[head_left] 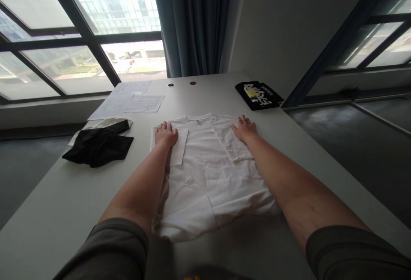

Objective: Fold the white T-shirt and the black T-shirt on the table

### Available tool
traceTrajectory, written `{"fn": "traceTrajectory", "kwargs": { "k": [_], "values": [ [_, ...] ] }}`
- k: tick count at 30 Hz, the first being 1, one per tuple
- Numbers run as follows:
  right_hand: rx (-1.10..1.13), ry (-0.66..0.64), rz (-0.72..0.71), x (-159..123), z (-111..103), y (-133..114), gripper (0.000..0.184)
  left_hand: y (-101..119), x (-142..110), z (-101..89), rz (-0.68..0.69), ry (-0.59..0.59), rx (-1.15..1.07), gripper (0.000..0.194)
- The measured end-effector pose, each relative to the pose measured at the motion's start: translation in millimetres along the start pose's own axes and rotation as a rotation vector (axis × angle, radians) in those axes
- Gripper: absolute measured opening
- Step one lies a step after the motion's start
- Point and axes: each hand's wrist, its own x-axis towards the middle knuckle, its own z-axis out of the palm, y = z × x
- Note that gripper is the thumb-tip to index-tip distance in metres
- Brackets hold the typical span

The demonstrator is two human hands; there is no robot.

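A white T-shirt lies spread on the table, its round collar pointing away from me. Both sleeves are turned inward over its body, and wrinkles run across the lower part. My left hand rests flat on the folded left sleeve near the shoulder, fingers stretched out. On the opposite shoulder, my right hand presses down with its fingers apart. Neither hand grips the cloth. The shirt's lower hem reaches toward my body, partly in shadow.
On the white table, a crumpled black garment lies over a whitish cloth at the left. Printed paper sheets are behind them. A folded black item with white and yellow print sits at the back right. Beyond hangs a blue curtain.
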Motion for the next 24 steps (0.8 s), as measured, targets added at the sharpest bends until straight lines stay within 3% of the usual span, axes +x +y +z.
{"fn": "traceTrajectory", "kwargs": {
  "k": [8,16,24],
  "values": [
    [0.006,0.017,0.002,13.7,6.0,6.9,0.089,2.5,4.7,0.2,-0.032,-0.05,0.027,0.074],
    [0.025,0.049,0.007,50.0,12.3,1.8,0.091,8.6,32.9,-3.4,-0.13,-0.077,0.04,0.074],
    [0.07,0.055,-0.059,57.6,4.0,7.2,0.086,6.6,42.8,-6.3,-0.164,-0.085,0.05,0.073]
  ]
}}
